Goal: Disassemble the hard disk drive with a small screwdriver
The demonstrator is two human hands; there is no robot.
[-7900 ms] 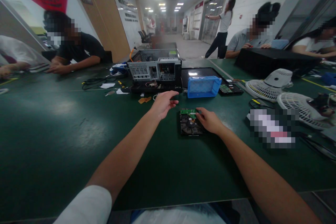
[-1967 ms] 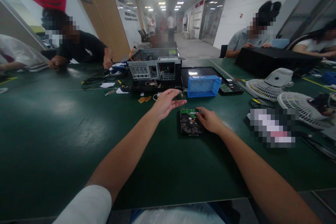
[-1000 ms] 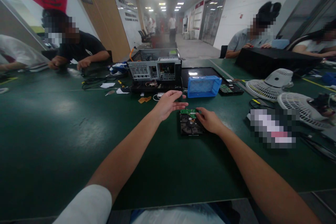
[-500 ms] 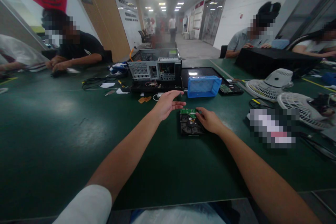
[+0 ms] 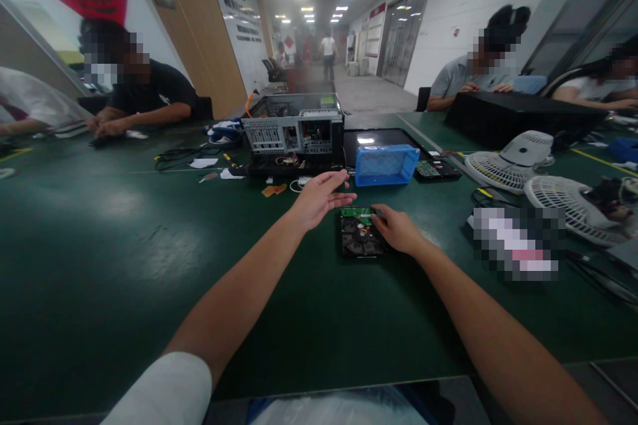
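A black hard drive (image 5: 355, 239) with a green circuit board along its far edge lies flat on the green table in front of me. My right hand (image 5: 399, 229) grips the drive along its right side, with the fingertips at the far right corner. Just beyond the drive's far left corner, my left hand (image 5: 321, 200) hovers with thumb and fingers apart, holding nothing. Past both hands stands a blue plastic bin (image 5: 386, 166), tipped so its open side faces me.
An opened computer case (image 5: 294, 136) stands beyond my left hand, with a dark flat panel (image 5: 376, 138) beside it. Another circuit-board device (image 5: 437, 170) lies right of the bin. White fan parts (image 5: 503, 163) and cables are at the right. Other people sit around the table.
The fingers of my left hand have stretched slightly further to the right. My right hand and the hard drive stay in place.
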